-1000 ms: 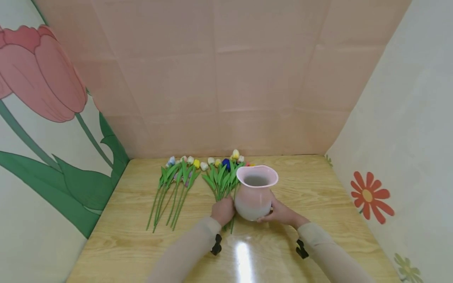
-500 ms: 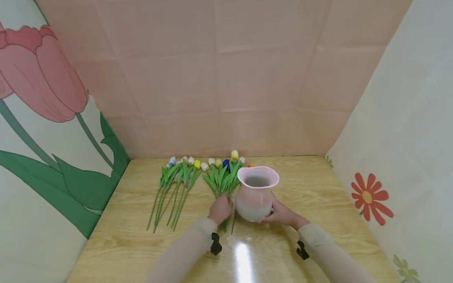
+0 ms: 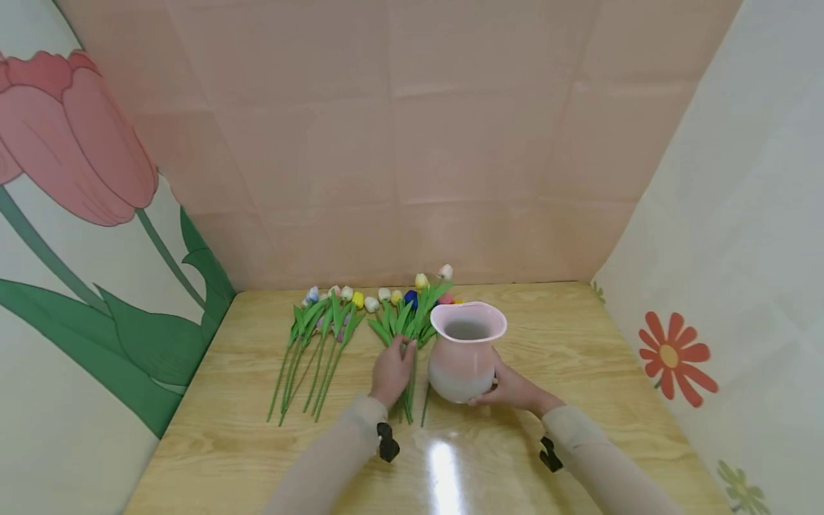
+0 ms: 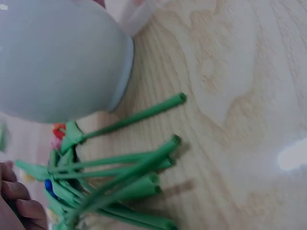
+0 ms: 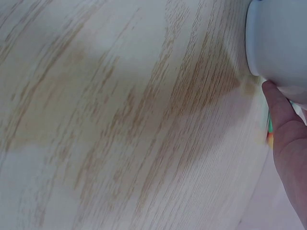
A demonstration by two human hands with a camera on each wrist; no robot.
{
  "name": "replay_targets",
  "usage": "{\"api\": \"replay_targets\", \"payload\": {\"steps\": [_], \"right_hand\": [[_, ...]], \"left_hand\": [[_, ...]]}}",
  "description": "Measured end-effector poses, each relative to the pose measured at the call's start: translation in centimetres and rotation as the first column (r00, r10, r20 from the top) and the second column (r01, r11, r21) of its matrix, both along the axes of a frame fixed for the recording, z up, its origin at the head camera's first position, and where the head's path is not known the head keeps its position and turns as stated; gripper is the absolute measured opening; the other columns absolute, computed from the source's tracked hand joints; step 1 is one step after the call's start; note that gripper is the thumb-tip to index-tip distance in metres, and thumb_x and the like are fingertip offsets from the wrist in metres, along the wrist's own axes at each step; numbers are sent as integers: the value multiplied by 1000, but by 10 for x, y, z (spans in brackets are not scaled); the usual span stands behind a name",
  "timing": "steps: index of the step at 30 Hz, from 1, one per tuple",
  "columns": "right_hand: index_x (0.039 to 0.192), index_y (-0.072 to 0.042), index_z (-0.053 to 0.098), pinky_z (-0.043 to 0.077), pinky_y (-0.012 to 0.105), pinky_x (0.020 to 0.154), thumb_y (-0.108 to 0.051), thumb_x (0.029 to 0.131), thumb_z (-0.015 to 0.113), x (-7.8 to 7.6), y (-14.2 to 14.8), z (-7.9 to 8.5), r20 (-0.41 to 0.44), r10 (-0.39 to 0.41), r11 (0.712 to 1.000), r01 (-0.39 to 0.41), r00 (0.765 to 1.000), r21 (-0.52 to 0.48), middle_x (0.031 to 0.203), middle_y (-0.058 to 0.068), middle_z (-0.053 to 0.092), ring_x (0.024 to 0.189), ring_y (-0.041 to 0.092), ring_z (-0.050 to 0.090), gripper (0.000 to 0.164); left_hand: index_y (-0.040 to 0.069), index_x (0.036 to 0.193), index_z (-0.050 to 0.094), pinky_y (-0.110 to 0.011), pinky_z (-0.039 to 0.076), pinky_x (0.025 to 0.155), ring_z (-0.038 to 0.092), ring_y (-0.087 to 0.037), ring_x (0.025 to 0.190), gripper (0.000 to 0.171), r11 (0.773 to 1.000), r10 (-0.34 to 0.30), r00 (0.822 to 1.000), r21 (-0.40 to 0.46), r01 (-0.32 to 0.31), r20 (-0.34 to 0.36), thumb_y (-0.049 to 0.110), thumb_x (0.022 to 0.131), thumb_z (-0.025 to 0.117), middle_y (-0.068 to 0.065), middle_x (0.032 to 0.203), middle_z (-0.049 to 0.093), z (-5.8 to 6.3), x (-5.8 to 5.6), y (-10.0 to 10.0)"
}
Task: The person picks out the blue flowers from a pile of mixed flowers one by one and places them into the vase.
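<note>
My right hand (image 3: 511,386) holds a pink-and-white vase (image 3: 460,368) by its right side, thumb low near the base, other fingers hidden behind. The thumb shows against the pale vase (image 5: 283,43) in the right wrist view. Left of the vase, my left hand (image 3: 391,368) pinches the stem of an artificial tulip with a pale pink-white head (image 3: 445,272), over a bunch of tulips (image 3: 399,329). In the left wrist view the green stems (image 4: 129,184) fan out below the vase, and curled fingers (image 4: 21,201) show at the left edge.
A second group of tulips (image 3: 322,343) lies further left on the wooden table (image 3: 579,343). One loose stem (image 3: 425,404) pokes out by the vase's base. A pink backdrop (image 3: 399,179) rises behind the table, with painted walls on both sides.
My left hand has shifted up and slightly left along the stems. The pale pink-white tulip head has risen above the others. My right hand and the vase have barely moved.
</note>
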State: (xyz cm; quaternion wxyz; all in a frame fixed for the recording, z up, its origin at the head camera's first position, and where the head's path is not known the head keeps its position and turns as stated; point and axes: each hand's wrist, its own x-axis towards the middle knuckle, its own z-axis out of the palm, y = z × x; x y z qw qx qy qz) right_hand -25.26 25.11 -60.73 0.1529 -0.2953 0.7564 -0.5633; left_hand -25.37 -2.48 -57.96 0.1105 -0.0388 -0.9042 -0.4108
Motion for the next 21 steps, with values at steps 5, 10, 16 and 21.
{"api": "replay_targets", "payload": {"steps": [5, 10, 16, 21], "right_hand": [[146, -29, 3, 34, 43, 97, -13, 67, 83, 0, 1, -1, -19, -4, 1000, 4, 1000, 1, 144, 3, 27, 126, 24, 36, 114], [146, -29, 6, 33, 46, 99, -12, 67, 83, 1, -1, 3, -13, 3, 1000, -4, 1000, -9, 142, 3, 30, 126, 24, 37, 112], [145, -30, 7, 27, 51, 101, -15, 66, 84, 4, -3, 10, 1, -15, 1000, 15, 1000, 7, 142, 1, 32, 127, 24, 36, 111], [146, -30, 5, 27, 51, 101, -15, 67, 83, 5, -2, 10, -4, -12, 1000, 12, 1000, 16, 143, 2, 29, 128, 23, 34, 112]], "left_hand": [[21, 99, 61, -24, 29, 40, 33, -8, 42, 33, 994, 25, 996, 106, -16, -91, 49, 93, 45, 7, 55, 40, -2, 4, -15], [19, 94, 63, -24, 33, 43, 38, -9, 45, 21, 992, 101, 967, 97, -80, -233, 37, 94, 51, 6, 59, 45, 9, 4, -43], [14, 91, 64, -26, 40, 52, 46, -8, 62, 22, 966, 248, 911, 20, -256, -329, 33, 94, 53, 6, 78, 49, 18, -3, -96], [9, 102, 63, -30, 41, 55, 50, -14, 68, 35, 935, 340, 884, 13, -355, -322, 39, 95, 48, -1, 84, 52, 19, -2, -133]]}}
